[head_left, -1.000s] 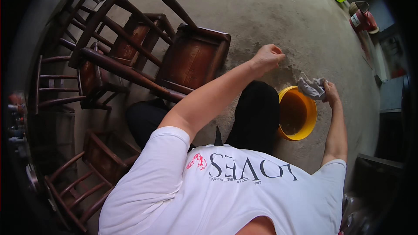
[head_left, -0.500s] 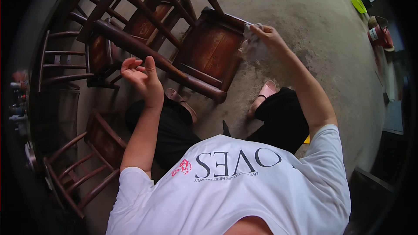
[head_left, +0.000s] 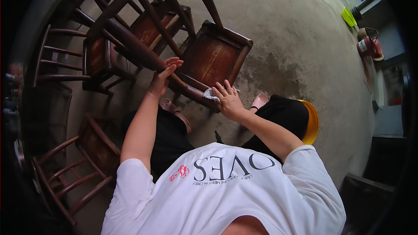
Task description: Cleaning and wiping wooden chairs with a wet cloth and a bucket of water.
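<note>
A dark brown wooden chair (head_left: 213,54) stands in front of me, its thick top rail (head_left: 139,45) running diagonally toward my feet. My right hand (head_left: 229,104) is at the near end of that rail, its fingers spread over a crumpled white cloth (head_left: 211,95) that it presses against the wood. Part of the cloth is hidden beneath the fingers. Farther left along the rail, my left hand (head_left: 163,79) rests against it, fingers stretched out and holding nothing.
More wooden chairs crowd the left, including a second chair (head_left: 159,24) and a small one (head_left: 100,143) near my left arm. Beside my right leg sits a yellow basin (head_left: 311,122). A red container (head_left: 370,48) and a lime-green basin (head_left: 348,16) stand far right.
My right hand has brought the cloth from the far side of the seat down onto the rail's near end. My left hand has moved right, onto the rail. More of the yellow basin shows.
</note>
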`<state>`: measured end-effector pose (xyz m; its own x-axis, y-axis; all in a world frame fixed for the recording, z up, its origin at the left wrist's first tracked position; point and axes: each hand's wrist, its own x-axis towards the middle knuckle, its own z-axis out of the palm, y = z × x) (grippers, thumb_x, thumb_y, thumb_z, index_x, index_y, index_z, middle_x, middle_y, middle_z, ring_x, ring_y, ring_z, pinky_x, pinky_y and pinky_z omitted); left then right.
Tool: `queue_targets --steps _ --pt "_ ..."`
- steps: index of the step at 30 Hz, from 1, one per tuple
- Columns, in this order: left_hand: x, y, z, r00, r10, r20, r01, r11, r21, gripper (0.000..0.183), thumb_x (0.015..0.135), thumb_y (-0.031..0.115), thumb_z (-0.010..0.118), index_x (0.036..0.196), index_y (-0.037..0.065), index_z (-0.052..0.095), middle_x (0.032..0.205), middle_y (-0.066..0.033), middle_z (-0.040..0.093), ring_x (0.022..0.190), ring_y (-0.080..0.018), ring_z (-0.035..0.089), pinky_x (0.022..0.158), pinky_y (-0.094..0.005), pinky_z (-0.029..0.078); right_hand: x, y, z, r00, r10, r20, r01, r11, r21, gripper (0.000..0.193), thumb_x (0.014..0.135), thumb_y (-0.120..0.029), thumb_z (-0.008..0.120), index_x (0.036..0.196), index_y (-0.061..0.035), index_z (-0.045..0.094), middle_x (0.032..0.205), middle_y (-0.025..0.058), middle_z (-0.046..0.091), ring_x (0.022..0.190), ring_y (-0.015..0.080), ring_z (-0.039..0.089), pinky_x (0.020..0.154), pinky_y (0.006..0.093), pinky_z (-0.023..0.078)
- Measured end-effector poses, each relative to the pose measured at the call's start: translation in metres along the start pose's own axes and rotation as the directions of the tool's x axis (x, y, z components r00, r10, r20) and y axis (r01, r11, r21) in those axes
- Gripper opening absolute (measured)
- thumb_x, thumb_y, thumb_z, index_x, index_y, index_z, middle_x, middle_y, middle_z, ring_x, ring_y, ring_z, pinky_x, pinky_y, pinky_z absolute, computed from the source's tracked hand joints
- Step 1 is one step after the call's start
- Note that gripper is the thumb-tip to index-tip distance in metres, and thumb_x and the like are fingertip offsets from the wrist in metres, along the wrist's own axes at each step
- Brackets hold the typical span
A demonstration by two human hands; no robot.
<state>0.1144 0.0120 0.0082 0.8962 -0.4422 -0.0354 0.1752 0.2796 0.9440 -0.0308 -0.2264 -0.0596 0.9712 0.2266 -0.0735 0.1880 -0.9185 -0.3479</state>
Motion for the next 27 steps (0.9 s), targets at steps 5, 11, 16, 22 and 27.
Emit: queue_targets --steps 5,11,16,22,27 --pt "-0.019 -0.037 -0.003 0.979 -0.203 -0.036 0.198 0.974 -0.106 0.022 0.082 0.026 0.066 0.081 0.006 0.055 0.073 -0.0084 0.061 0.069 -0.0176 0.060 0.069 -0.0317 0.048 -0.017 -0.018 0.006 0.999 0.032 0.021 -0.033 0.999 0.036 0.064 0.083 -0.024 0.055 0.140 -0.0189 0.027 0.149 0.0092 0.016 0.137 0.0365 0.009 0.099 0.0639 0.023" --pt "-0.017 -0.049 0.019 0.945 -0.187 -0.268 0.100 0.947 -0.306 0.045 0.080 0.039 0.067 0.053 0.014 0.040 0.049 -0.0003 0.039 0.047 -0.0130 0.042 0.054 -0.0289 0.038 -0.031 -0.026 0.005 0.997 0.011 -0.078 -0.009 1.000 0.022 0.085 0.068 -0.034 0.073 0.139 -0.0205 0.028 0.141 0.0167 0.024 0.132 0.0426 0.015 0.101 0.0537 0.029" --pt "0.000 -0.014 0.060 0.887 -0.267 -0.377 0.123 0.923 -0.365 0.048 0.077 0.042 0.070 0.052 0.015 0.039 0.048 0.0014 0.038 0.045 -0.0114 0.039 0.049 -0.0261 0.035 -0.032 0.002 -0.044 0.958 -0.150 -0.245 0.193 0.968 0.162 0.076 0.064 -0.020 0.076 0.131 -0.0169 0.041 0.127 0.0160 0.038 0.122 0.0405 0.031 0.102 0.0488 0.030" --pt "0.062 0.036 0.073 0.906 -0.322 -0.274 0.155 0.856 -0.494 0.037 0.075 0.035 0.074 0.063 0.015 0.046 0.055 0.0025 0.043 0.048 -0.0102 0.044 0.047 -0.0238 0.037 0.001 0.049 -0.106 0.857 -0.063 -0.511 0.212 0.948 0.238 0.061 0.066 -0.014 0.076 0.122 -0.0207 0.054 0.120 0.0134 0.049 0.116 0.0354 0.040 0.097 0.0416 0.037" --pt "0.090 0.030 0.072 0.998 -0.058 -0.040 0.063 0.989 0.135 0.027 0.078 0.030 0.072 0.081 0.008 0.057 0.075 -0.0035 0.056 0.074 -0.0154 0.056 0.072 -0.0302 0.045 0.041 0.102 -0.109 0.771 0.214 -0.600 0.057 0.915 0.399 0.059 0.071 -0.017 0.073 0.126 -0.0205 0.051 0.127 0.0113 0.046 0.118 0.0330 0.039 0.099 0.0388 0.034"
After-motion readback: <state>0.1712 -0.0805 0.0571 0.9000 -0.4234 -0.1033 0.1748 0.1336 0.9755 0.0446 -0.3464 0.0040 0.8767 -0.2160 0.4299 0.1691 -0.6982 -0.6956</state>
